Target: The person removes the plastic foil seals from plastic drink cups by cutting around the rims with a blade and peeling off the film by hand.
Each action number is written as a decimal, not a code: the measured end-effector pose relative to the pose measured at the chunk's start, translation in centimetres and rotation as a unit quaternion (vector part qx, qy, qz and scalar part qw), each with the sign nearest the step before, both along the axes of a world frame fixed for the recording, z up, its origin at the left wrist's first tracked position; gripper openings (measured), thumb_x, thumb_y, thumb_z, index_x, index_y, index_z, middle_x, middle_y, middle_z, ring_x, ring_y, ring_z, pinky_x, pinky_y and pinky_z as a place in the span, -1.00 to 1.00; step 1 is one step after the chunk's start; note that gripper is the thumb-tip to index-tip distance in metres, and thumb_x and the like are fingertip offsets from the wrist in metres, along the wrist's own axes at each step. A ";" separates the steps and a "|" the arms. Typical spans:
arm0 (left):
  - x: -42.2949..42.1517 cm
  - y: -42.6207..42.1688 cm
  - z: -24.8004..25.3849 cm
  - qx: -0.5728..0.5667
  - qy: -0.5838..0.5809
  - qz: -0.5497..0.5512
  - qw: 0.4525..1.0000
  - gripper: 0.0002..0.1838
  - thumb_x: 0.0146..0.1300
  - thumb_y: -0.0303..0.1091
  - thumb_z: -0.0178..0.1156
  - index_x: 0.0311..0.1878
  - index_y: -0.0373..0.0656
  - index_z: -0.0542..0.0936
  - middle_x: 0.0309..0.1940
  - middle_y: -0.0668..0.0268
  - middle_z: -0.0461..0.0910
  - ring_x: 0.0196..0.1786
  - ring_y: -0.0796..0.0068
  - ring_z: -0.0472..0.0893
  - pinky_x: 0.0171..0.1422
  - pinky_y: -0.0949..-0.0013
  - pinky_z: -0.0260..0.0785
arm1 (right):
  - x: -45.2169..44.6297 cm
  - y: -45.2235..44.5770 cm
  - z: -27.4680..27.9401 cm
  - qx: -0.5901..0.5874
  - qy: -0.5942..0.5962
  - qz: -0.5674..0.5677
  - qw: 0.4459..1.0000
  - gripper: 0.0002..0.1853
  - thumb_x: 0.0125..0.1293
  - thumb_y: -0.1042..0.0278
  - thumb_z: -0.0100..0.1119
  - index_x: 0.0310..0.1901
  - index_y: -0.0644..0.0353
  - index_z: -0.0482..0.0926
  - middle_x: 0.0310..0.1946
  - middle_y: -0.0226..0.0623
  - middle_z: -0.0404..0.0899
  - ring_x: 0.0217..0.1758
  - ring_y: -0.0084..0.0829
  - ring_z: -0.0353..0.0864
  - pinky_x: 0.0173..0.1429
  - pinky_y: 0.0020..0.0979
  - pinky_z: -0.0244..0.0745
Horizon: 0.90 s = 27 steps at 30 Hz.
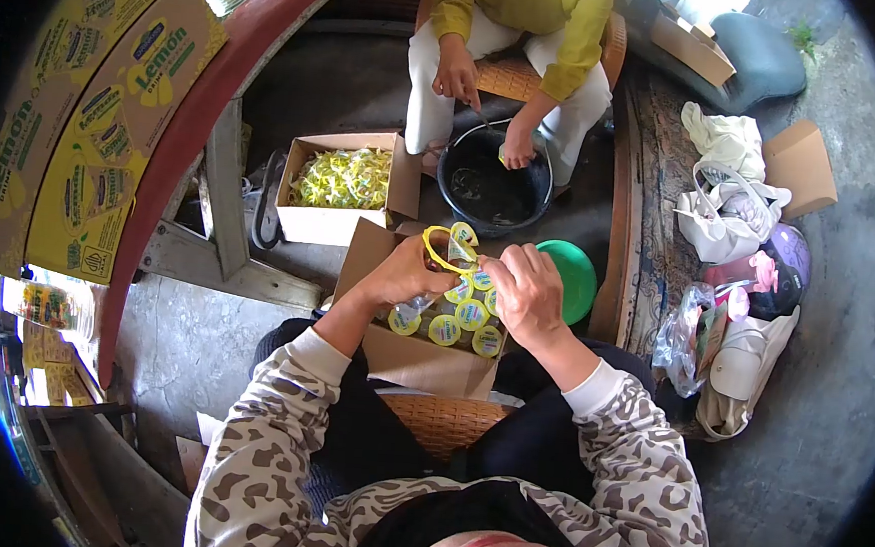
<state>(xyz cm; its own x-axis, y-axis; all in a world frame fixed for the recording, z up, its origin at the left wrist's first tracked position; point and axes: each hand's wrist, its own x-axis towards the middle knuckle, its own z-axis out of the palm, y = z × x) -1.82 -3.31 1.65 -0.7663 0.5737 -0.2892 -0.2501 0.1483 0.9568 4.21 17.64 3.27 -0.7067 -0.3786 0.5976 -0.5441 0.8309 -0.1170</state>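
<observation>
My left hand (pixel 405 272) is closed around a clear plastic drink cup with a yellow rim (pixel 429 245), held tilted above an open carton (pixel 427 363). My right hand (pixel 527 291) pinches the edge of the cup's lid film (pixel 462 250), which stands partly lifted from the rim. Several sealed lemon drink cups (pixel 471 314) with yellow printed lids sit in the carton between my knees. A bit of clear plastic shows under my left hand; what it belongs to is hard to make out.
Across from me, a person in a yellow top works over a black bucket (pixel 491 217). A box of yellow strips (pixel 341 177) stands at the left, and a green basin (pixel 567 279) at the right. Lemon drink cartons (pixel 117 104) line the left; bags (pixel 727 211) lie on the right bench.
</observation>
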 end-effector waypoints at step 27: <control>-0.9 0.0 0.1 0.038 -0.007 -0.029 0.999 -0.41 0.07 -0.38 0.42 0.20 -0.29 0.50 0.00 0.25 0.65 0.01 0.52 0.61 0.11 0.40 0.48 | -0.7 1.1 -0.5 -0.197 -0.149 -0.027 0.969 -0.80 0.03 0.61 0.33 -0.30 0.10 0.68 -0.39 -0.37 0.42 -0.27 -0.29 0.55 -0.20 -0.23 0.49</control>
<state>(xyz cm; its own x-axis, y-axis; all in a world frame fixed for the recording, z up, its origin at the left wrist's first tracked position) -2.75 -3.30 1.80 -0.7267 0.6384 -0.2536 -0.2567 0.0901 0.9623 3.54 18.76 2.76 -0.8821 -0.1201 0.4555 -0.3948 0.7161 -0.5756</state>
